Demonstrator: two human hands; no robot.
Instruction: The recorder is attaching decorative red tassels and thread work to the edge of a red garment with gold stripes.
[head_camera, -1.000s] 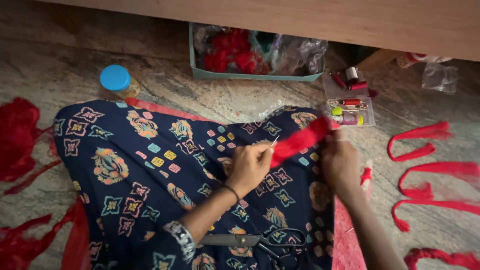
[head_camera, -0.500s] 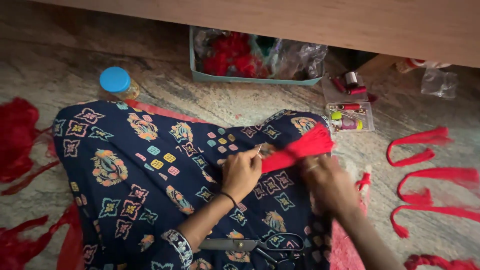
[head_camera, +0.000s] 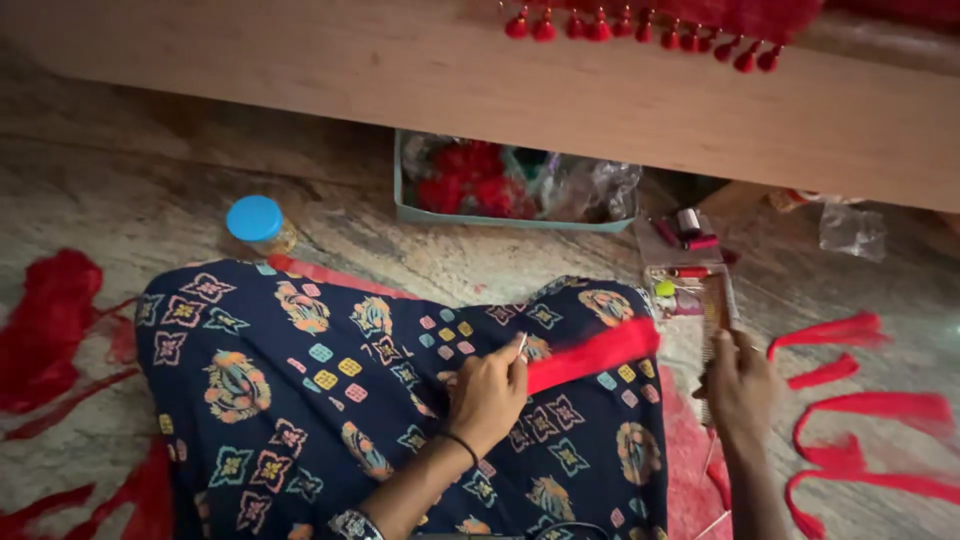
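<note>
so, hand by hand:
left hand: fingers pinched shut on one end of the red strip, resting on the patterned navy cloth over the lap; a thin pale tip shows above the fingers, too small to tell what it is.
red strip: stretched across the cloth, running up and right from the left hand.
right hand: off the strip, curled at the clear plastic box; whether it grips anything, cannot tell.
around the box: red thread spools just beyond it.
floor: red tassels to the right, blue-lidded jar to the left, teal tray under the wooden bed frame.
</note>
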